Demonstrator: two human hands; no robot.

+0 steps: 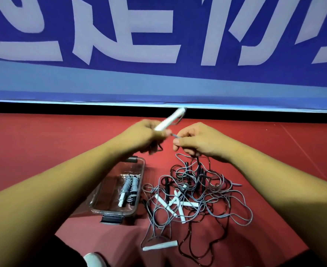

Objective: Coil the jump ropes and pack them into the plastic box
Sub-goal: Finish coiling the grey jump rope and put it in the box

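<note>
Single head-worn wide-angle view, looking forward and down, close over the red floor [43, 143], banner wall [158, 78] ahead

left hand [146, 136] curled round white handle [170, 119] | right hand [198, 140] pinching grey cord [173, 135] | both raised, close together

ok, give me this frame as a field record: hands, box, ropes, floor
left hand: grips white handle, raised above the floor
right hand: pinches grey cord coming off that handle
plastic box: clear, no lid on it, under the left forearm
box contents: two coiled ropes, side by side
tangled pile: uncoiled ropes, white and black handles mixed, right of the box
floor: red mat
task state: most ropes not yet coiled
</note>
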